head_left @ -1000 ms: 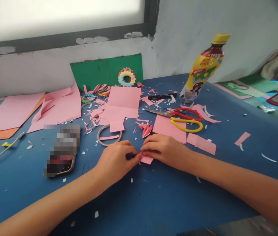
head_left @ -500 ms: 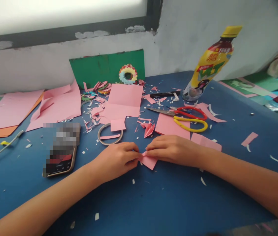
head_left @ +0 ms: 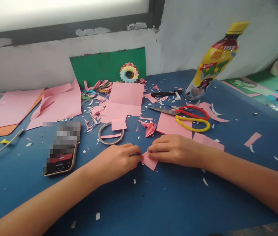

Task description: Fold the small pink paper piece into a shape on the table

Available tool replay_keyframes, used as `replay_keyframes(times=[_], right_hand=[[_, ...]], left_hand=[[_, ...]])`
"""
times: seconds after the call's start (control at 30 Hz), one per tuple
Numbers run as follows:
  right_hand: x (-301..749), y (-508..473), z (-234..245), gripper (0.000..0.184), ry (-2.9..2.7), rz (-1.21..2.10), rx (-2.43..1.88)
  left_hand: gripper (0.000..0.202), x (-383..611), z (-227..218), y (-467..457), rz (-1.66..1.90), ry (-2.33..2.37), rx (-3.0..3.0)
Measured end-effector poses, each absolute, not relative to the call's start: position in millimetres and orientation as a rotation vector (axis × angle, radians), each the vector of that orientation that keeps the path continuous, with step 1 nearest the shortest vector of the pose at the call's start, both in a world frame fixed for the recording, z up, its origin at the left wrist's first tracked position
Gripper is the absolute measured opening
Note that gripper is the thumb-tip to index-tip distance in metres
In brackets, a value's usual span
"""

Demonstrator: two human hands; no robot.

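The pink paper (head_left: 150,162) lies on the tabletop (head_left: 168,203), nearer than the scissors (head_left: 177,112) and left of them. Fingers of the left hand (head_left: 120,159) pinch its left corner; those of the right hand (head_left: 174,149) cover its edge toward the scissors, thumb hidden; their grip I cannot tell.

Forearms (head_left: 63,193) slanting inward, left hand (head_left: 117,160) and right hand (head_left: 174,150) nearly meet, fingers (head_left: 158,147) bent.
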State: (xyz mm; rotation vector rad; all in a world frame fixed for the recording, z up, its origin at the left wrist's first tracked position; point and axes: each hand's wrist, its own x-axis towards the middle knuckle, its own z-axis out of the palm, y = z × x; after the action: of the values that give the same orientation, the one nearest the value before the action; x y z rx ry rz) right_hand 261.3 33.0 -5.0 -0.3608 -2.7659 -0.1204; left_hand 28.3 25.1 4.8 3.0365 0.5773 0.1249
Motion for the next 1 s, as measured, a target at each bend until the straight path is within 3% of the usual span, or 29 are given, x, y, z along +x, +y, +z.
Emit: replay_keyframes(times=[0.43,1.0], right_hand=[[261.9,35.7,-5.4,0.025,-2.793,-0.02,-0.378],[260.2,30.7,-0.8,0.023,-2.818,-0.014,-0.625]], left_hand=[[0.024,28.2,5.2,22.7,0.425,0.652,2.83],[0.028,29.1,8.3,20.7,0.15,0.663,3.003]])
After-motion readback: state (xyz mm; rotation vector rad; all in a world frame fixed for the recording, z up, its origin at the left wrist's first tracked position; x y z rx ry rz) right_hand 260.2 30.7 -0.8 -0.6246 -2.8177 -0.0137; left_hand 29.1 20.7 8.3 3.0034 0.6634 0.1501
